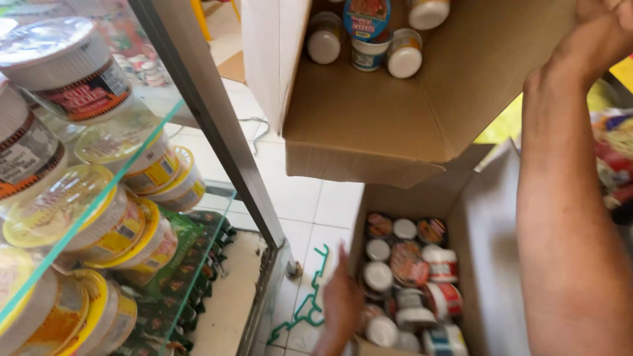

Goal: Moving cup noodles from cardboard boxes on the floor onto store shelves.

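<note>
My right hand (597, 36) is raised at the top right, gripping the edge of a tilted cardboard box (369, 125) that holds several instant noodle cups (367, 29). Below it on the floor stands a second open cardboard box (484, 217) filled with several noodle cups (409, 264) lying at mixed angles. My left hand (339, 306) reaches down at the lower box's left edge, fingers together, touching or just beside the box wall; whether it holds anything I cannot tell.
At left a glass shelf unit (217, 125) with a metal post carries stacked noodle bowls (99, 217) and cups (72, 72). Green snack packets (191, 270) fill the lowest shelf. A green plastic hanger (306, 306) lies on the white tiled floor (310, 198).
</note>
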